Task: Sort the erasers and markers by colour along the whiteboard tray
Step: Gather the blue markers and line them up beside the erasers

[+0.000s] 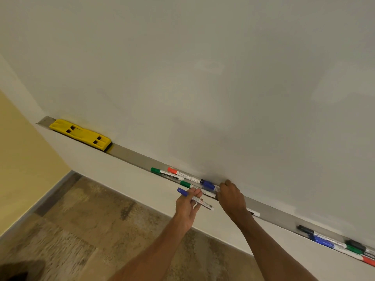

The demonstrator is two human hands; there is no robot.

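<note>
Left hand [187,201] pinches a blue marker [194,198]. Right hand [231,196] touches second blue marker [208,184], lying lengthwise in tray [132,154], cap leftward. Grip unclear.

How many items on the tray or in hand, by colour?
Yellow eraser: 1
Green markers: 3
Red markers: 2
Blue markers: 3, one held in the left hand
Black markers: 2
Marker with hidden cap, behind the right hand: 1
Total: 12; the blue by that hand may be two.
</note>
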